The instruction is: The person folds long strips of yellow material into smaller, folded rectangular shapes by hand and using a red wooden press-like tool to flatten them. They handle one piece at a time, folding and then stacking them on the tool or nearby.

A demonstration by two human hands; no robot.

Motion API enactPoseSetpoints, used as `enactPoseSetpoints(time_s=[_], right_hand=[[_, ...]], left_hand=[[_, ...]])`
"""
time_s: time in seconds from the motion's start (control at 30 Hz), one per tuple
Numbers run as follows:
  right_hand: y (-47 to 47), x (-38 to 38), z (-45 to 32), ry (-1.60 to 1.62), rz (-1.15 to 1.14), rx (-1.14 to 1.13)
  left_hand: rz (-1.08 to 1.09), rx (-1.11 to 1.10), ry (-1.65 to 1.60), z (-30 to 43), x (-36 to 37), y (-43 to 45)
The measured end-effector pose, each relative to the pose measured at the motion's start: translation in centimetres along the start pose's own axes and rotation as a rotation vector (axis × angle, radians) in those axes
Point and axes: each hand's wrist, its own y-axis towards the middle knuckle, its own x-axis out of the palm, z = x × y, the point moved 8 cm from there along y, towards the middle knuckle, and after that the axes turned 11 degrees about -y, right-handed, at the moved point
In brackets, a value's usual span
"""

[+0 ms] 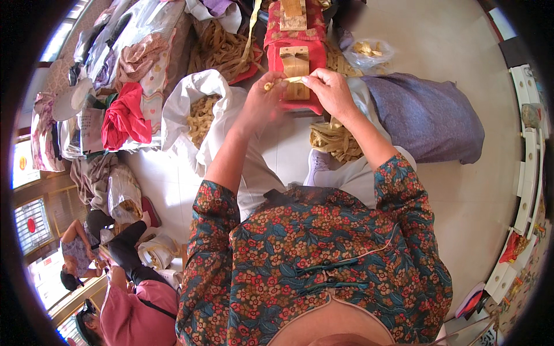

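Note:
A short pale yellow strip [294,80], apparently plant fibre, is stretched between my two hands. My left hand [267,93] pinches its left end, and a small knotted or rolled piece shows by the fingers. My right hand [332,90] grips the other end between thumb and fingertips. Both hands are above a wooden block [295,58], which lies on a narrow bench draped in red cloth [318,60]. Left of my left hand, a white sack [220,80] holds many small knotted yellow pieces [201,119]. A bundle of long yellow strips [335,142] lies below my right forearm.
A large heap of strips [220,47] lies beyond the sack. A clear plastic bag [370,52] with yellow pieces is at upper right, near a blue-grey cloth-covered bundle [428,116]. Two people [143,302] sit at lower left. White drawers [526,168] line the right side.

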Motion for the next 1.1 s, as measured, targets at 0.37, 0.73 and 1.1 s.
enactPoseSetpoints(time_s=[0.37,0.73,1.1], right_hand=[[-1.6,0.6,4.1,-0.372,-0.065,0.22],[-12.2,1.6,-9.0,-0.09,0.113,-0.539],[-9.8,1.6,-6.9,0.052,0.122,-0.328]], left_hand=[[0.253,0.181,0.571,0.0,-1.2,-1.2],[-0.039,-0.476,-0.708,-7.7,5.7,-9.7],[-0.237,-0.273,-0.143,-7.3,4.4,-9.8]])
